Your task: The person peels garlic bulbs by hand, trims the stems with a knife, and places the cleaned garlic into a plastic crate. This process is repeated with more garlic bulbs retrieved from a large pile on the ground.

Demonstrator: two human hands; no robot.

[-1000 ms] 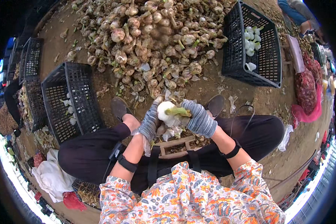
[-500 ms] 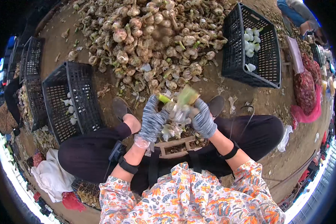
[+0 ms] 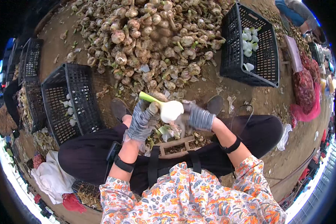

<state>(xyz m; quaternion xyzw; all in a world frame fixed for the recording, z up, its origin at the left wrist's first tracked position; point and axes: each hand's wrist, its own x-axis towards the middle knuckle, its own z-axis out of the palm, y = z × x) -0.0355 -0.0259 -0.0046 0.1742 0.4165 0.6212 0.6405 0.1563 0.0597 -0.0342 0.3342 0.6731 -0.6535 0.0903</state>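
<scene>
A peeled white garlic bulb [image 3: 172, 111] with a green stem is held in my gloved left hand [image 3: 141, 121], its fingers closed around the stem and neck. The stem points up and to the left. Close by the bulb's right side is my gloved right hand [image 3: 200, 117], its fingertips smeared by motion, so I cannot make out whether they grip anything. Loose pale peelings [image 3: 169, 131] show below the bulb. Under them a wooden frame [image 3: 175, 147] lies between my legs, with scraps inside it.
A large heap of unpeeled garlic [image 3: 149, 44] lies ahead. Black crates stand at the left [image 3: 56, 108] and right [image 3: 263, 76], each with several white bulbs. A pink net sack [image 3: 306, 91] is further right. Another person [image 3: 300, 16] is at the upper right.
Layers have come off the garlic, and its clean white bulb now shows. My right hand has moved slightly down and turned to point left; my left hand has shifted a little left and down.
</scene>
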